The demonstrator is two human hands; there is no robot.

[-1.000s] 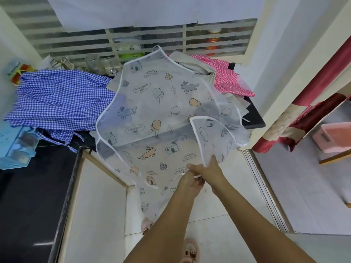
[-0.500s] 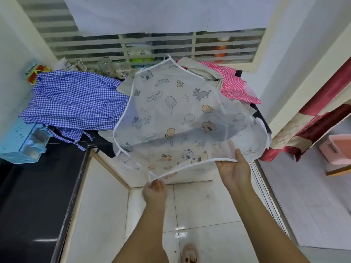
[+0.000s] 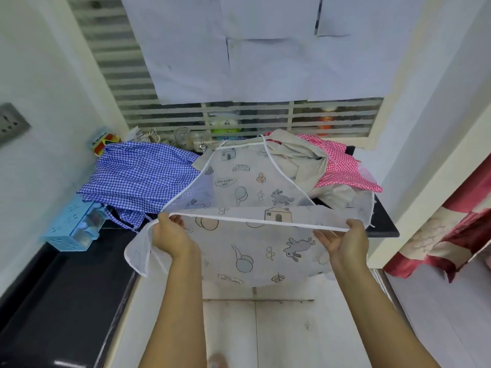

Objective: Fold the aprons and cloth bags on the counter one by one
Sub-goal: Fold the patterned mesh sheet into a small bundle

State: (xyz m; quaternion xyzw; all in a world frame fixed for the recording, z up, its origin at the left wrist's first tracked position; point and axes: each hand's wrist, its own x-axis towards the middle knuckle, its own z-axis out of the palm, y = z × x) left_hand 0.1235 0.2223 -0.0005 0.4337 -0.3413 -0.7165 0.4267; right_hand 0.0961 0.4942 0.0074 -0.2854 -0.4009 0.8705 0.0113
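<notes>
Hands were together a second ago; now my left hand (image 3: 170, 235) and right hand (image 3: 345, 240) are well apart, fingers (image 3: 325, 237) curled on the hem of the printed apron (image 3: 247, 181), stretched between them. Its top lies on the desk (image 3: 385, 227), so I think the first fold begins.

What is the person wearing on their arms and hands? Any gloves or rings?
Nothing that shows. The left hand and right hand have no gloves, rings, watch or bracelet, and no sleeves appear anywhere up to the bottom edge of the picture.
</notes>
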